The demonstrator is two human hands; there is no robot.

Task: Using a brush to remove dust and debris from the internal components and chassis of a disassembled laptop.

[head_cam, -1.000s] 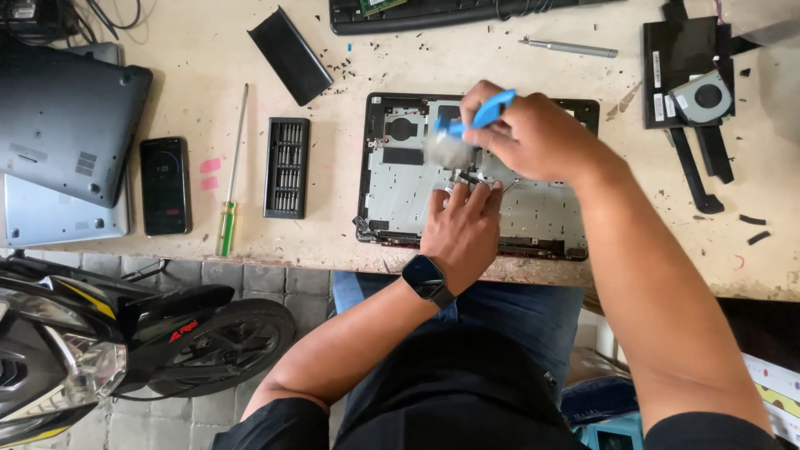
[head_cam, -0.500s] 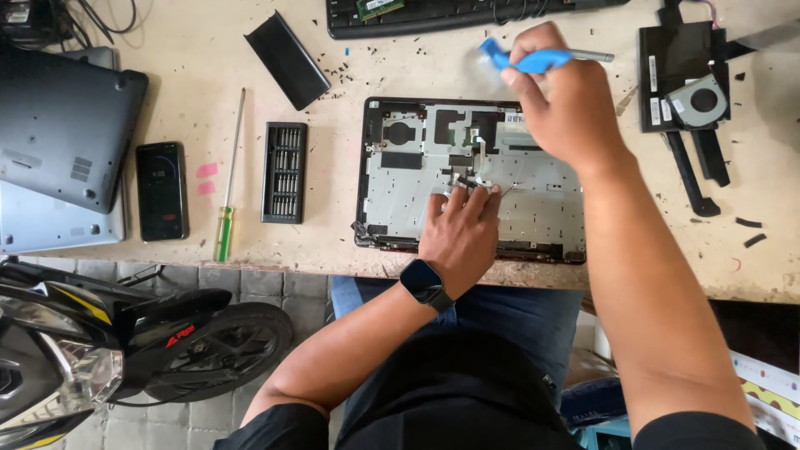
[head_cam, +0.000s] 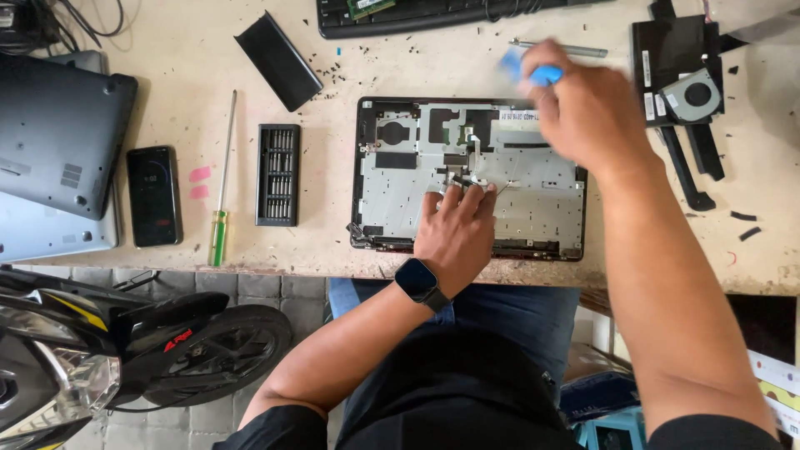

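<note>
Laptop shell: we see the opened laptop shell (head_cam: pixel 392 179) lying flat under both hands, its long axis running left to right along the table edge, bare grey metal plate with cut-outs inside a dark frame.
Blue tool: the blue tool (head_cam: pixel 533 71) is blurred; its handle pokes out to the left of the right fist, just above the shell's top edge.
Right hand: our right hand (head_cam: pixel 587 112) is closed around the blue tool, forearm reaching up from the lower right, hand raised over the shell's upper right corner.
Left hand: our left hand (head_cam: pixel 457 233) lies palm down on the shell, fingers together and pressing on a small metal part (head_cam: pixel 467 177) near the middle; a black watch (head_cam: pixel 417 282) sits on the wrist.
Left of the hands: a ribbed black bit case (head_cam: pixel 277 175), a long screwdriver (head_cam: pixel 223 179) with a green handle, a dark phone (head_cam: pixel 153 196).
Right of the hands: a round grey fan (head_cam: pixel 693 94) on a black plate.
Table: worn beige table (head_cam: pixel 192 67), speckled with dark crumbs.
</note>
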